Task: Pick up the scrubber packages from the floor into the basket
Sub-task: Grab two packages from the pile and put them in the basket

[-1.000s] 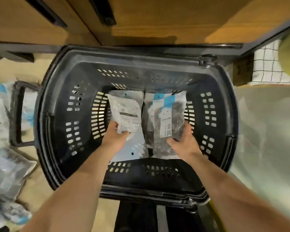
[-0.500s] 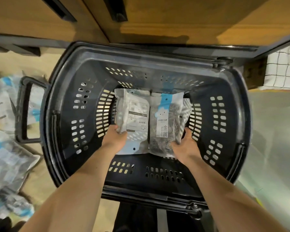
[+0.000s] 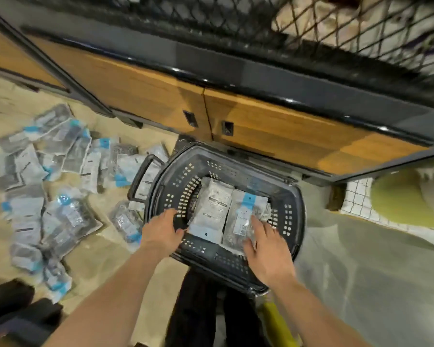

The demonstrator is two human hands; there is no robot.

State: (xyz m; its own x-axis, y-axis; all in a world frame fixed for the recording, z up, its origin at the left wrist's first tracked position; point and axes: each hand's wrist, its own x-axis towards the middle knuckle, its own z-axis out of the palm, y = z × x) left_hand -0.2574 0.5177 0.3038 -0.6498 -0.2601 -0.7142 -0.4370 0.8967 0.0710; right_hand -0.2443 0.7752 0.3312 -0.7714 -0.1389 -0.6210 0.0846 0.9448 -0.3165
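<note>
A black perforated basket (image 3: 290, 211) stands on the floor in front of me. Two scrubber packages lie side by side on its bottom: a grey-white one (image 3: 212, 205) on the left and one with a blue band (image 3: 246, 214) on the right. My left hand (image 3: 162, 230) hovers over the basket's near-left rim with fingers spread, holding nothing. My right hand (image 3: 267, 251) is open over the near end of the blue-band package; I cannot tell if it touches it. Several more scrubber packages (image 3: 60, 186) lie scattered on the floor to the left.
The basket's handle (image 3: 142, 177) folds out to the left over some packages. Wooden cabinet doors (image 3: 236, 121) with a dark frame stand just behind the basket. A checked cloth (image 3: 358, 201) lies at the right. Dark objects (image 3: 15, 314) sit at the lower left.
Both hands have let go of the packages and pulled back toward me, fingers now spread. The view has risen and swung left, showing the packages on the floor.
</note>
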